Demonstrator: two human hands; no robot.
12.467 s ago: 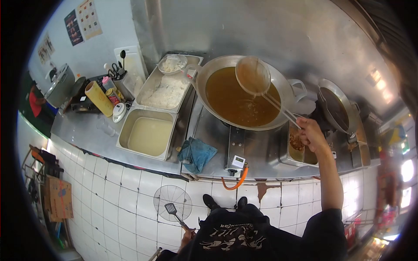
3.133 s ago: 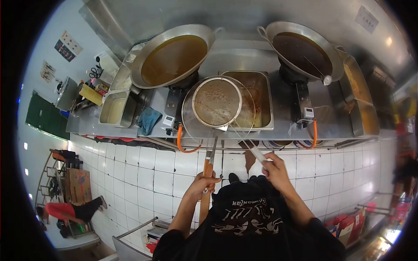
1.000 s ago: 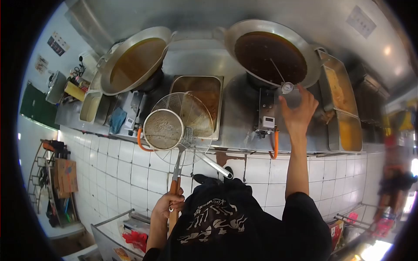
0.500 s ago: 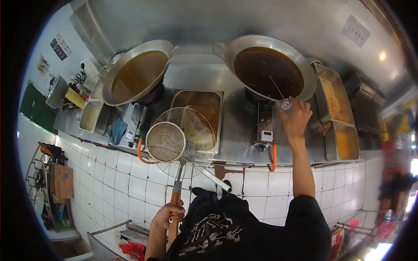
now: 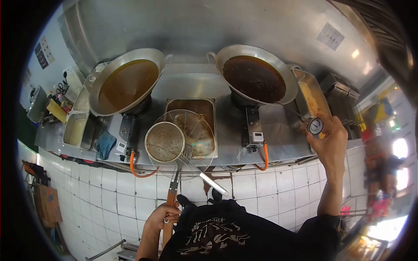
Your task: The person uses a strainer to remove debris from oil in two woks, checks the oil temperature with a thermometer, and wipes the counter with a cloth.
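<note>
Nearest, the left hand (image 5: 162,217) is closed around the orange handle (image 5: 172,195) of a strainer (image 5: 164,142), with the fingers (image 5: 167,213) wrapped tight. The strainer's bowl is held level over the front edge of the counter (image 5: 278,139), overlapping a wire skimmer (image 5: 198,130) that is laid across a tray (image 5: 191,104). To the right, the right hand (image 5: 328,145) is raised. A thermometer (image 5: 315,125) is pinched at its dial between thumb and fingertips, face up, with the probe pointed away to the left. It is held above the counter's right end, near the rim of a dark wok (image 5: 254,78). An amber wok (image 5: 126,82) is set farther left.
</note>
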